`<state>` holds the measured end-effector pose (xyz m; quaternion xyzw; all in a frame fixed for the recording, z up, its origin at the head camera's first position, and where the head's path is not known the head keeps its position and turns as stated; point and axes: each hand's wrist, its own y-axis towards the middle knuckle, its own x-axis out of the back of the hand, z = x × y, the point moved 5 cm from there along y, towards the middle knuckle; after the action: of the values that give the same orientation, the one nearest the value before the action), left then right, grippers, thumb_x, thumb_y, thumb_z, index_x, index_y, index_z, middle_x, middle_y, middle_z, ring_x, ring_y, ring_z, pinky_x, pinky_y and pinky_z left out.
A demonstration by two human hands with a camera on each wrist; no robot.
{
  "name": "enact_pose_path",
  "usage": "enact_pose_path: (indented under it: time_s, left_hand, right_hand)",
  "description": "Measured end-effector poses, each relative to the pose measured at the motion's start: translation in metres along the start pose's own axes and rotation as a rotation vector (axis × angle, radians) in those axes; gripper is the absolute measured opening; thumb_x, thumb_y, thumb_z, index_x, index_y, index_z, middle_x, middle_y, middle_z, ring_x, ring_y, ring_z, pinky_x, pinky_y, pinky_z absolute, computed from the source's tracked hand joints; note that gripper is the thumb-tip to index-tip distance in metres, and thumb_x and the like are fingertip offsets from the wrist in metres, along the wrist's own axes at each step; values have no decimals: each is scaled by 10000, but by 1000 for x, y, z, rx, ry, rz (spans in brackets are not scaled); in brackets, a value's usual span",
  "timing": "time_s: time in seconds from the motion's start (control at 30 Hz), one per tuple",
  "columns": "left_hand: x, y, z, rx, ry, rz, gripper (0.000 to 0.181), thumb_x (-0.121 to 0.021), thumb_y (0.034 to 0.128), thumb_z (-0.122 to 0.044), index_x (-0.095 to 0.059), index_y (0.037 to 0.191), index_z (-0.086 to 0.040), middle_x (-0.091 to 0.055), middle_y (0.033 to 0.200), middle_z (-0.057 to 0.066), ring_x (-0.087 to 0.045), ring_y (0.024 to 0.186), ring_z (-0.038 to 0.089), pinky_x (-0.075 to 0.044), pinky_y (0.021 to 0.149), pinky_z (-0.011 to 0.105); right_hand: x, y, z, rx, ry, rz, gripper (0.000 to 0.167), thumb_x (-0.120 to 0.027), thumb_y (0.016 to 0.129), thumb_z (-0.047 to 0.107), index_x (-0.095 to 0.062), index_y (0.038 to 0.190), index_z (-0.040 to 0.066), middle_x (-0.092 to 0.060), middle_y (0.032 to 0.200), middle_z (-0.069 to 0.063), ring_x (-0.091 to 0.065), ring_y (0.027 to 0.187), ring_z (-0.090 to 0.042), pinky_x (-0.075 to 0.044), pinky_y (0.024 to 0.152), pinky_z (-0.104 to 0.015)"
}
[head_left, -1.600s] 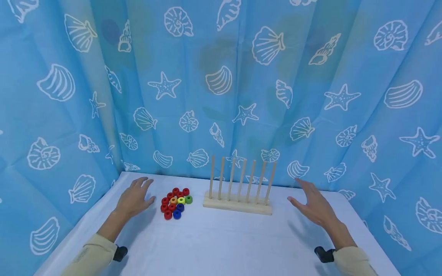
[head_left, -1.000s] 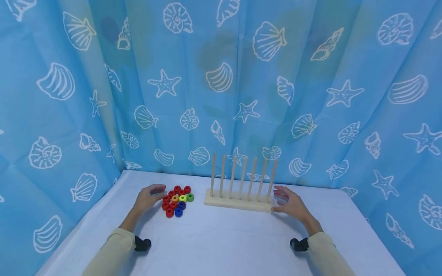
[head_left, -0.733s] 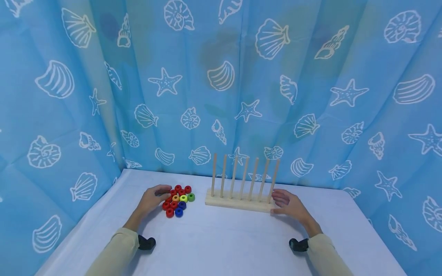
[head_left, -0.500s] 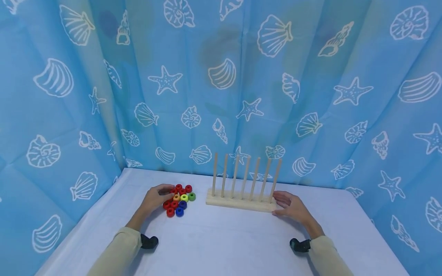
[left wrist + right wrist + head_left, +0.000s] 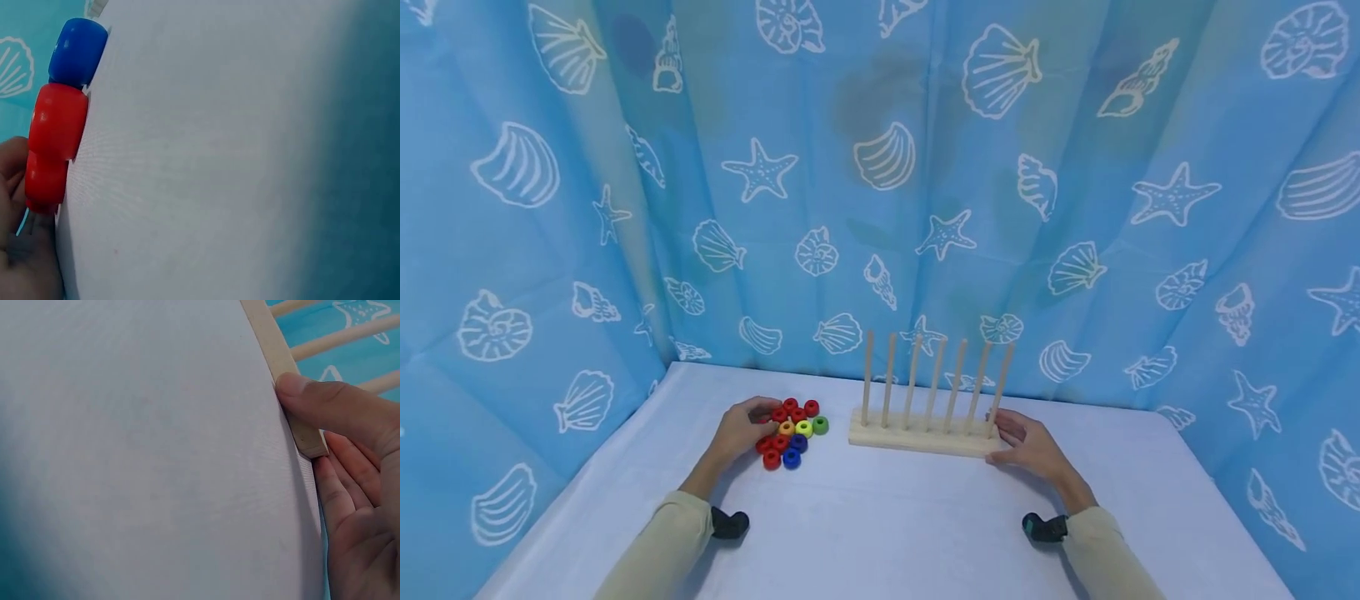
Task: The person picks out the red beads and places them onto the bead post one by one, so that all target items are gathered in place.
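My left hand [image 5: 736, 433] is at the left edge of a cluster of beads, its fingers loosely bent and the thumb apart from them. It partly hides a few red beads [image 5: 772, 458]; whether it pinches one cannot be told. Blue beads [image 5: 792, 457], an orange bead [image 5: 786, 427], a yellow bead [image 5: 803, 427] and a green bead [image 5: 821, 425] sit to its right. My right hand [image 5: 1030, 446] grips the right end of a wooden peg stand [image 5: 917, 440]. In the right wrist view its thumb [image 5: 337, 403] presses the base's front, with the other fingers behind.
Several upright pegs [image 5: 912, 383] rise from the stand. Everything lies on a white-covered table [image 5: 880, 525]. A blue curtain [image 5: 880, 208] with white shell prints hangs behind and at both sides. A black wrist device [image 5: 730, 524] is strapped to the left wrist.
Both hands have moved inward: the left to the beads' edge, the right onto the stand's end. Over the last half second they barely move. Beads and stand keep their places on the table.
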<state>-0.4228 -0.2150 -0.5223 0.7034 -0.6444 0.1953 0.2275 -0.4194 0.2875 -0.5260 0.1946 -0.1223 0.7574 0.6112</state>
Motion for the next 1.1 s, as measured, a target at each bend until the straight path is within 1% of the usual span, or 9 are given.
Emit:
enact_pose_path:
  time_s: [0.1,0.3,0.5,0.7,0.8,0.83,0.9,0.97,1.1]
  left_hand:
    - [-1,-1,-2,-7,10,-8,351,-703,879,-69,-640,1224,-74,-639,1220,134,-577,1161,335,-471,989,479]
    - [1,2,-3,-26,12,-49,327,-719,878,-86,-648,1196,-86,-649,1188,111,-592,1133,306,-487,974,459]
    - [4,1,-1,0,1,-50,333,-725,881,-105,-647,1204,-96,-638,1206,114,-583,1149,312,-492,969,455]
    - [8,1,-4,21,-17,-46,348,-731,882,-139,-653,1220,-110,-633,1233,121,-537,1216,332,-463,1000,482]
    - [12,3,-13,19,-37,-44,351,-736,879,-147,-654,1219,-132,-630,1243,109,-520,1241,325,-469,995,473]
    - [14,3,-17,8,-43,-41,356,-734,881,-151,-649,1227,-136,-628,1249,107,-515,1247,324,-470,994,473]
    - [18,4,-26,-23,-55,-41,368,-737,880,-160,-644,1236,-144,-630,1250,105,-520,1247,322,-477,986,469]
    - [23,6,-37,-52,-70,-45,378,-742,877,-171,-639,1240,-154,-633,1244,90,-531,1242,304,-483,976,468]
    - [31,9,-62,-118,-104,-41,404,-751,872,-202,-627,1253,-152,-631,1242,79,-551,1221,282,-492,966,438]
  right_hand:
    - [1,-1,-4,-15,12,-2,919,-880,694,103,-388,1466,21,-427,1460,-232,-409,1349,-365,-430,1001,-308]
    - [3,0,-1,21,28,-3,909,-875,706,125,-386,1465,16,-420,1461,-239,-407,1347,-380,-413,1018,-336]
    - [1,0,1,13,77,6,913,-874,700,86,-382,1464,0,-416,1460,-249,-401,1352,-376,-411,1013,-314]
    - [0,-1,2,-9,75,-3,911,-870,706,92,-382,1471,15,-410,1470,-237,-395,1358,-361,-416,1006,-300]
    - [0,-1,0,-19,59,-11,900,-862,718,94,-380,1474,19,-402,1476,-236,-395,1358,-362,-415,1003,-311]
    - [1,-1,-1,-19,59,-11,897,-858,724,92,-375,1476,17,-398,1479,-237,-393,1358,-362,-414,1004,-316]
    - [1,-1,-2,-18,59,-12,898,-858,725,92,-372,1475,5,-394,1479,-244,-396,1355,-370,-415,1000,-322]
    - [0,-3,2,-14,59,-11,887,-851,729,73,-369,1468,-20,-393,1473,-261,-396,1349,-387,-415,998,-338]
    - [-1,-5,3,-8,51,-12,888,-858,720,76,-377,1459,-31,-402,1465,-265,-402,1345,-388,-417,995,-326]
